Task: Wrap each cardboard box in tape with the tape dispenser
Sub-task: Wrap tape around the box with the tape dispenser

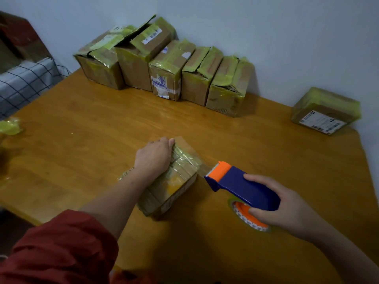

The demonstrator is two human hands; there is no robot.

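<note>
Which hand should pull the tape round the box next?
Right. The right hand grips the dispenser, and tape runs from it to the box. The left hand is busy holding the box down.

The wooden desk [92, 140] has a glossy orange-brown top, and its far side stands against a pale wall. Along that far edge a row of cardboard boxes [164, 68], wrapped in yellowish tape, stands side by side against the wall, and a single box [326, 109] with a white label lies well apart at the far right corner. In the near middle lies one more taped box [180, 177], a crumpled wad of tape [10, 126] lies at the left edge, and the tape dispenser [242, 185] is just right of the taped box, but I cannot tell if its roll touches the desk.
</note>
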